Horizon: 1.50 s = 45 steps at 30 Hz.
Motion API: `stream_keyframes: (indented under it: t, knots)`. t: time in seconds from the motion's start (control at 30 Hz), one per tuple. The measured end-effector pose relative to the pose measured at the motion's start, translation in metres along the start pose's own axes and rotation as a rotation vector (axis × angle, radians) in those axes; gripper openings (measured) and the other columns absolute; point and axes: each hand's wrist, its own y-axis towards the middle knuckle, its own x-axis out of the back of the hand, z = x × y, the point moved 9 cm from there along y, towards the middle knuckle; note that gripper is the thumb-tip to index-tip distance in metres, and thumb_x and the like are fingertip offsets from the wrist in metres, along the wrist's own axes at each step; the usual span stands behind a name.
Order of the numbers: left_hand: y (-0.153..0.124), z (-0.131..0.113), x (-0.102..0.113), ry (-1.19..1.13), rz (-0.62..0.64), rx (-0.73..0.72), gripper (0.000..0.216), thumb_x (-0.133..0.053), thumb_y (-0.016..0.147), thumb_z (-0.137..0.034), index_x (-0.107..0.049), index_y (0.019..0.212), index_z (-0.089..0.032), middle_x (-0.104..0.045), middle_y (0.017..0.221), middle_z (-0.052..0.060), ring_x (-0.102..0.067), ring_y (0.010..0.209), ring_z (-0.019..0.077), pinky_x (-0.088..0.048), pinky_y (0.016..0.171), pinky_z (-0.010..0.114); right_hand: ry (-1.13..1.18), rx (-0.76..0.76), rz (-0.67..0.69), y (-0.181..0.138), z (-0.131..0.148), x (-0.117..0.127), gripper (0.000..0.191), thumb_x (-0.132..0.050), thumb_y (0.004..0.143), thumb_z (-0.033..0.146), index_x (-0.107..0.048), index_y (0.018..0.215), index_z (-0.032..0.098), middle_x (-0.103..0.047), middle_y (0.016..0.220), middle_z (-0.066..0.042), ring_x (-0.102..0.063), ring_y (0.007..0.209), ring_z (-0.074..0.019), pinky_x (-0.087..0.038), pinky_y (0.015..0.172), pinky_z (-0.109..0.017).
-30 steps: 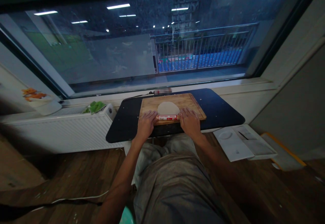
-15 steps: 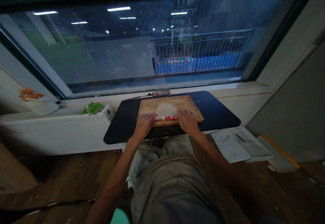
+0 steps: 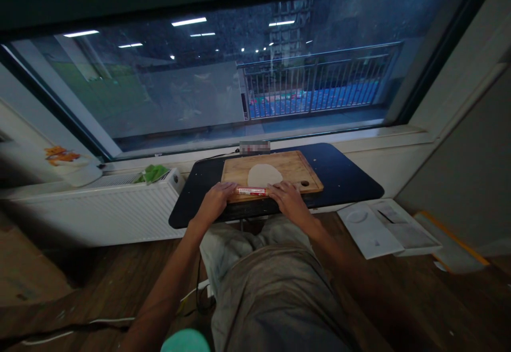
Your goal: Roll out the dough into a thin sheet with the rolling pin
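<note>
A round, flat sheet of pale dough [image 3: 264, 174] lies on a wooden cutting board [image 3: 297, 165]. Along its near edge runs a slim rolling pin [image 3: 251, 191] with a red and white label. My left hand [image 3: 219, 195] is closed over the pin's left end. At the other end, my right hand [image 3: 286, 197] is closed on the pin too, beside the hole in the board. The pin's ends are hidden under my fingers.
The board sits on a small dark table [image 3: 347, 176] below a window. To the left, a radiator [image 3: 120, 208] carries a green bundle [image 3: 151, 173] and a white pot [image 3: 82, 172]. An open white box [image 3: 387, 229] is at lower right; a turquoise object [image 3: 186, 341] is near my legs.
Both hands have drawn the rolling pin toward me and slightly left, from over the dough to its near edge. More of the dough and the board's hole now show. The view has shifted slightly.
</note>
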Motion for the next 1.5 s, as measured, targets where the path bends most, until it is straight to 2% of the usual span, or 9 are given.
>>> stream_keyframes:
  t: [0.17, 0.5, 0.77, 1.03, 1.17, 1.23, 1.3, 1.4, 1.5]
  knots:
    - [0.015, -0.002, -0.001, -0.052, -0.014, -0.001, 0.056, -0.05, 0.097, 0.0, -0.081, 0.14, -0.021, -0.079, 0.147, 0.008, -0.074, 0.138, 0.0246, -0.053, 0.128, 0.044, 0.011, -0.061, -0.01, 0.0, -0.005, 0.004, 0.041, -0.049, 0.119, 0.032, -0.074, 0.151, 0.027, -0.077, 0.141, -0.013, -0.06, 0.132, -0.0326, -0.039, 0.114, -0.051]
    - [0.03, 0.011, -0.001, -0.144, 0.048, 0.067, 0.072, -0.057, 0.079, 0.006, -0.084, 0.136, -0.027, -0.081, 0.143, 0.004, -0.077, 0.135, 0.0256, -0.056, 0.124, 0.041, -0.029, -0.089, -0.019, 0.0, -0.004, 0.008, 0.041, -0.048, 0.118, 0.032, -0.074, 0.149, 0.027, -0.077, 0.139, -0.014, -0.059, 0.128, -0.0341, -0.041, 0.109, -0.051]
    - [0.033, 0.003, -0.003, -0.151, 0.021, 0.036, 0.045, -0.058, 0.096, -0.01, -0.084, 0.131, -0.023, -0.083, 0.138, 0.011, -0.078, 0.129, 0.0285, -0.059, 0.119, 0.044, -0.089, -0.067, -0.029, -0.003, -0.004, 0.007, 0.041, -0.05, 0.119, 0.034, -0.071, 0.154, 0.028, -0.076, 0.138, -0.014, -0.059, 0.13, -0.0338, -0.042, 0.113, -0.05]
    - [0.039, 0.009, -0.013, -0.211, 0.001, -0.013, 0.043, -0.055, 0.097, -0.009, -0.081, 0.13, -0.019, -0.082, 0.137, 0.014, -0.076, 0.13, 0.0282, -0.058, 0.12, 0.047, -0.132, -0.051, -0.002, -0.004, 0.004, 0.008, 0.04, -0.056, 0.116, 0.032, -0.068, 0.154, 0.024, -0.076, 0.136, -0.015, -0.06, 0.132, -0.0339, -0.042, 0.113, -0.05]
    - [0.037, 0.027, -0.003, -0.319, -0.181, 0.108, 0.039, -0.059, 0.103, -0.023, -0.077, 0.137, -0.02, -0.081, 0.139, 0.013, -0.076, 0.129, 0.0268, -0.059, 0.118, 0.045, -0.127, -0.065, -0.016, -0.005, -0.012, 0.004, 0.035, -0.056, 0.115, 0.029, -0.071, 0.146, 0.023, -0.076, 0.138, -0.015, -0.061, 0.131, -0.0332, -0.044, 0.11, -0.047]
    - [0.035, 0.046, 0.006, -0.359, -0.361, 0.244, 0.043, -0.053, 0.107, -0.027, -0.07, 0.146, -0.019, -0.08, 0.141, 0.013, -0.075, 0.131, 0.026, -0.059, 0.118, 0.044, -0.116, -0.096, -0.066, -0.008, -0.028, 0.007, 0.037, -0.053, 0.115, 0.031, -0.07, 0.147, 0.022, -0.076, 0.14, -0.015, -0.062, 0.131, -0.0333, -0.046, 0.107, -0.046]
    - [0.036, 0.066, 0.004, -0.383, -0.449, 0.397, 0.045, -0.049, 0.108, -0.027, -0.067, 0.148, -0.017, -0.082, 0.134, 0.013, -0.077, 0.125, 0.0259, -0.061, 0.114, 0.044, -0.104, -0.139, -0.133, -0.012, -0.046, 0.016, 0.04, -0.05, 0.116, 0.033, -0.068, 0.15, 0.021, -0.076, 0.139, -0.016, -0.063, 0.129, -0.0343, -0.048, 0.107, -0.047]
    - [0.061, 0.069, -0.021, -0.406, -0.283, 0.431, 0.038, -0.058, 0.104, -0.029, -0.074, 0.137, -0.018, -0.085, 0.125, 0.012, -0.08, 0.115, 0.0276, -0.064, 0.108, 0.045, -0.078, -0.186, -0.223, -0.014, -0.067, 0.032, 0.043, -0.047, 0.116, 0.036, -0.069, 0.149, 0.021, -0.077, 0.136, -0.015, -0.065, 0.128, -0.0348, -0.05, 0.11, -0.048]
    - [0.098, 0.033, -0.043, -0.401, -0.116, 0.201, 0.045, -0.067, 0.104, -0.041, -0.074, 0.141, -0.017, -0.078, 0.143, 0.017, -0.073, 0.133, 0.0297, -0.058, 0.12, 0.049, -0.046, -0.187, -0.279, -0.012, -0.073, 0.046, 0.045, -0.045, 0.117, 0.039, -0.068, 0.15, 0.02, -0.076, 0.14, -0.016, -0.065, 0.133, -0.0341, -0.051, 0.114, -0.047]
